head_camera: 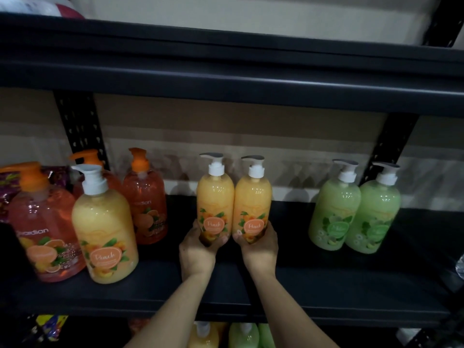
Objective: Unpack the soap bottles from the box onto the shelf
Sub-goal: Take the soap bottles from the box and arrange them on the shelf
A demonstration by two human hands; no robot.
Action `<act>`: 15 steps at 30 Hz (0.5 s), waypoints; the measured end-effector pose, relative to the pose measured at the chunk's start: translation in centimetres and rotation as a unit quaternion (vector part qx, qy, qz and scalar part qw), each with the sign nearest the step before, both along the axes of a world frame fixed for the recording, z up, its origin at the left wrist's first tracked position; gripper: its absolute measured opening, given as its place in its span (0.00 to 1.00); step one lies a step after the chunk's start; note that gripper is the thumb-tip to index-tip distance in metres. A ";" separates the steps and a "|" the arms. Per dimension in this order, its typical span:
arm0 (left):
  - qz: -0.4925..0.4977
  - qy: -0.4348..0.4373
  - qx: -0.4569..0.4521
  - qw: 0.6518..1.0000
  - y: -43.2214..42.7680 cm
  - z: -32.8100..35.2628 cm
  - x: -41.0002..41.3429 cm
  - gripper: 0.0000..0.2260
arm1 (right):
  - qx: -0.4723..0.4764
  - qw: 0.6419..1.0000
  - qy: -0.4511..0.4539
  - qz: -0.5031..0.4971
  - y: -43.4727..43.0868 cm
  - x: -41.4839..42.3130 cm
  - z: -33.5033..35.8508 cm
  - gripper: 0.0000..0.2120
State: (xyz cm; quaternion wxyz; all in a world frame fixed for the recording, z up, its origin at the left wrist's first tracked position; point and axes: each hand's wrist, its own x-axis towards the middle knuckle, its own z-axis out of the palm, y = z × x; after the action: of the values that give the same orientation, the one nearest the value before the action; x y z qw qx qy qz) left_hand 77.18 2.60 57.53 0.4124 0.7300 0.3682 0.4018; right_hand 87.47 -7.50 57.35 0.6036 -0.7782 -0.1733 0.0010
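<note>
Two yellow peach soap bottles with white pumps stand upright side by side at the middle of the black shelf [326, 285]. My left hand [198, 249] grips the base of the left peach bottle [215, 197]. My right hand [261, 247] grips the base of the right peach bottle [253, 199]. A third peach bottle [104, 222] stands nearer the front at the left. Two green soap bottles [334, 209] [376, 212] stand together at the right. The box is not in view.
Several orange transparent soap bottles [42, 219] stand at the left, with purple packets [7, 182] behind. Black perforated uprights [80, 124] rise at both sides. The shelf above [226, 79] hangs low. More yellow and green bottles [243, 335] show on the shelf below.
</note>
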 end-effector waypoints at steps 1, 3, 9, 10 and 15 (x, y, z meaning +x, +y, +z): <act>-0.004 -0.002 -0.004 1.000 0.0 0.0 0.0 0.29 | 0.003 1.000 0.000 -0.001 0.0 0.0 -0.1 0.34; -0.007 -0.004 -0.006 1.000 -0.1 0.1 0.0 0.29 | 0.001 1.000 -0.002 -0.004 0.0 0.1 -0.2 0.33; -0.003 0.003 -0.011 1.000 0.0 0.1 0.1 0.33 | -0.001 1.000 0.009 -0.013 -0.2 0.1 0.1 0.35; -0.006 0.002 -0.012 1.000 0.0 0.1 0.1 0.33 | -0.002 1.000 0.010 -0.016 -0.2 0.1 0.2 0.35; -0.020 0.010 -0.007 1.000 0.0 0.3 0.1 0.28 | 0.003 1.000 0.018 -0.016 0.1 0.0 0.0 0.37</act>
State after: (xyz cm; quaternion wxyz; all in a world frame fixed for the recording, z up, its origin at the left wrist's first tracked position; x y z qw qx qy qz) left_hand 77.26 2.62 57.83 0.4220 0.7382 0.3604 0.3834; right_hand 87.49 -7.43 57.33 0.6088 -0.7790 -0.1500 0.0051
